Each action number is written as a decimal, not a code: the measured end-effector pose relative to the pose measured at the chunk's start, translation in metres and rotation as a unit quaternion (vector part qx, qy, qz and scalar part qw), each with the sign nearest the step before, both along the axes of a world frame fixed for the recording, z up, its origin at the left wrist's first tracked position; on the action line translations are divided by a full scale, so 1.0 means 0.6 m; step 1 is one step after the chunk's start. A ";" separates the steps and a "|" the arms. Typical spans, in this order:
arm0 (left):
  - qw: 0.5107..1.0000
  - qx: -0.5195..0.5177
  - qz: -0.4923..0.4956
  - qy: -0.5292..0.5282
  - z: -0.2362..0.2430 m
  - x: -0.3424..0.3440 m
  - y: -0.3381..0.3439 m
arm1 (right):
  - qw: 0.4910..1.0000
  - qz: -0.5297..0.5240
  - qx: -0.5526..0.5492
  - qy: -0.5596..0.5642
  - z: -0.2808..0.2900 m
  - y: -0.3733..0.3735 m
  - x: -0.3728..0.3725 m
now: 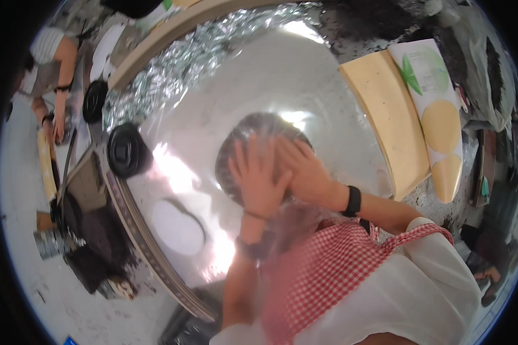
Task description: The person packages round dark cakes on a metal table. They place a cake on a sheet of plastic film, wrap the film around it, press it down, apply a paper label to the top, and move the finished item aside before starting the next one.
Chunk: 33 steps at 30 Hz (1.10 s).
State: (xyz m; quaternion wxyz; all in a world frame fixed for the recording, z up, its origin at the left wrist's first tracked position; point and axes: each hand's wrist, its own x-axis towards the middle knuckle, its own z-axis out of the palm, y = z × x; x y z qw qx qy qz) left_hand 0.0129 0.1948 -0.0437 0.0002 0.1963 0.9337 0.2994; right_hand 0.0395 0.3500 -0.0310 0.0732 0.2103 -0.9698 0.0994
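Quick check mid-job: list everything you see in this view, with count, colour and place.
Round steel griddle: one, silver, centre.
Dark round patch: one, under both hands, beneath clear film.
White disc: one, griddle lower left.
Foil: one strip, silver, griddle's upper-left rim.
Black knob: one, left rim.
Wooden board: one, yellow, right.
Printed package: one, white and yellow, far right.
Another person: one, upper left.
Apron: red-checked, bottom.
Left hand: flat on patch.
Right hand: flat on patch.

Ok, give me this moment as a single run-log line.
left hand: flat on clear plastic film | right hand: flat on film, touching left | under film: dark round plate | surface: shiny metal table
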 end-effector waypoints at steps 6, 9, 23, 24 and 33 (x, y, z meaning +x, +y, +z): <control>0.993 -0.116 0.001 0.015 -0.034 0.005 0.000 | 0.852 0.204 -0.098 -0.472 0.083 0.084 -0.196; 0.993 -0.114 0.008 0.017 -0.029 0.004 0.006 | 0.998 0.013 -0.047 0.048 0.017 0.163 -0.371; 0.998 -0.056 0.010 0.040 -0.036 0.012 -0.020 | 0.932 -0.118 -0.342 -0.034 0.038 0.068 -0.181; 0.998 -0.039 0.010 0.052 -0.043 0.010 -0.016 | 0.937 -0.086 -0.338 -0.027 0.016 0.043 -0.122; 0.988 -0.073 -0.073 0.118 -0.032 0.006 -0.006 | 0.958 -0.019 -0.287 0.016 -0.056 -0.004 0.025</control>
